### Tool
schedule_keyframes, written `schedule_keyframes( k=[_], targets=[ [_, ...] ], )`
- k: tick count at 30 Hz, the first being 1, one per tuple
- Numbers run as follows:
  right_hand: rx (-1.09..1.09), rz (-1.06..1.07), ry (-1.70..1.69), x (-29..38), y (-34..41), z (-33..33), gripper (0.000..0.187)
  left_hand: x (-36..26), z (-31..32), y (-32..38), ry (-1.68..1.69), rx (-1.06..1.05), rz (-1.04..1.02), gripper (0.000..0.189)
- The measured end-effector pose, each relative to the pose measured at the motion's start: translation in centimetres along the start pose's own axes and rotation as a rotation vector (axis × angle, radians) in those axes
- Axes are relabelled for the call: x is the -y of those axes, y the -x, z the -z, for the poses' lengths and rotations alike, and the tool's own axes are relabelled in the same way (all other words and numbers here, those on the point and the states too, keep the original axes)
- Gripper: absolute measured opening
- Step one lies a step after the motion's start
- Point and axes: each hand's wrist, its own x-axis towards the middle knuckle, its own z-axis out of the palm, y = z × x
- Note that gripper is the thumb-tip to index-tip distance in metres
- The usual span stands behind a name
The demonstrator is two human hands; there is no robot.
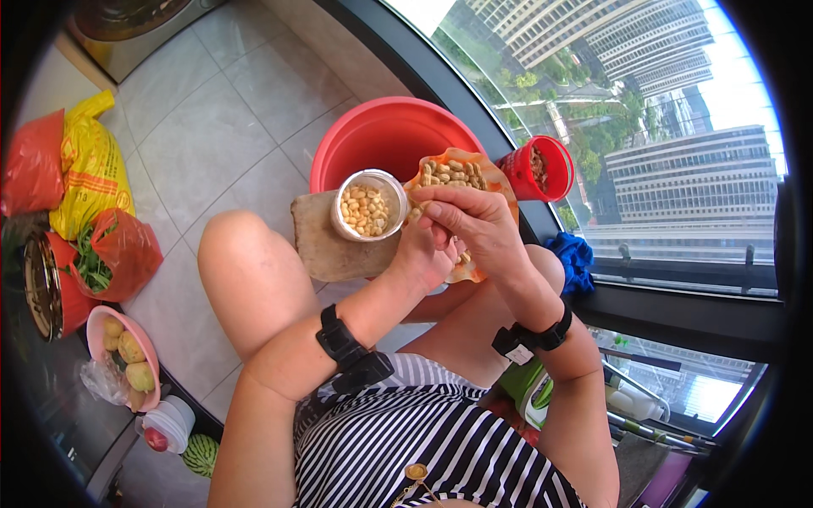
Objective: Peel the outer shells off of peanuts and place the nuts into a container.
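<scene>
My left hand and my right hand meet over an orange-and-white bag of unshelled peanuts. Fingertips of both hands pinch a small peanut; part of it is hidden by the fingers. Just left of the hands, a round clear plastic tub with shelled peanut kernels in it stands on a worn wooden board. Behind the board is a large red plastic bucket. A smaller red bucket, tilted in view, holds brown peanut shells or skins to the right of the bag.
Plastic bags, one with leafy greens, lie at the left. Below them are a pink basin of round produce, stacked plastic containers and a small watermelon. A blue cloth lies by the window frame.
</scene>
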Motion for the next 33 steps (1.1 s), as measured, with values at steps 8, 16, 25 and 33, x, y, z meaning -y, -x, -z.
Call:
schedule_keyframes(
  k=[8,16,25,33],
  targets=[
    [-0.187,0.194,0.324,-0.8,0.7,1.9,0.015,-1.5,-1.6,0.5,-0.062,-0.011,0.083,0.026],
    [-0.066,0.422,1.035,-2.5,2.8,2.5,0.021,-0.8,-1.5,0.0,-0.088,0.207,0.194,0.058],
    [-0.051,0.367,0.994,-3.0,2.9,2.9,0.012,-0.9,-1.0,-0.2,-0.120,0.177,0.202,0.059],
    [-0.129,0.245,0.941,-3.1,2.9,3.2,0.011,-0.5,-0.6,-0.4,-0.068,0.091,0.188,0.048]
  ],
)
